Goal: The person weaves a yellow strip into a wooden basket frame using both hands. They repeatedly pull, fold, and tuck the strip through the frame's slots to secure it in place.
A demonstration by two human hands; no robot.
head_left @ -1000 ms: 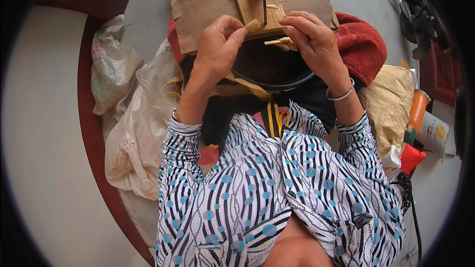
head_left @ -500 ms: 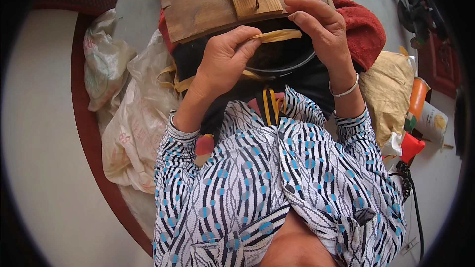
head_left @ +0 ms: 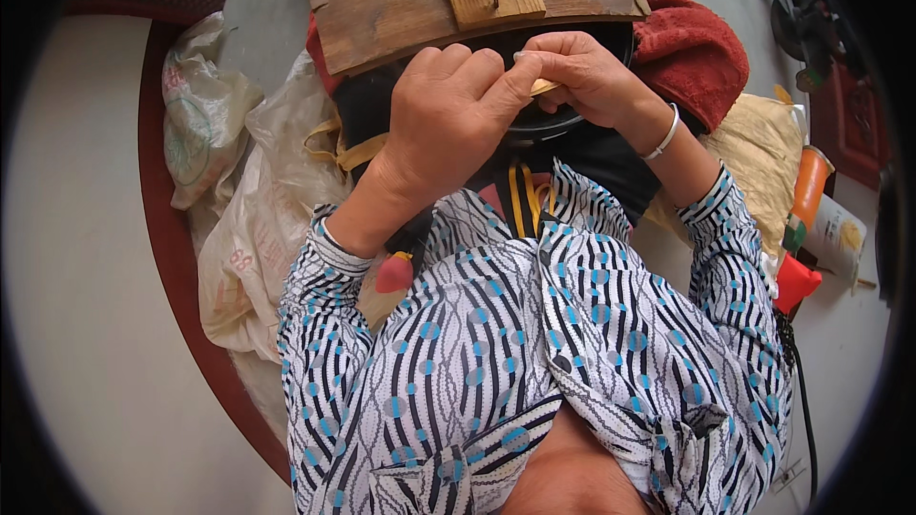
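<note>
Hands at work: left hand (head_left: pixel 444 119) and right hand (head_left: pixel 587 76) pinching thin tan cane strip (head_left: pixel 542 88) at twelve o'clock below brown wooden board (head_left: pixel 458 0); seemingly light, springy, best gripped near fingertips

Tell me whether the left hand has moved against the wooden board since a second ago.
Yes. The left hand has slid right along the wooden board's near edge and now meets the right hand on the thin strip.
</note>
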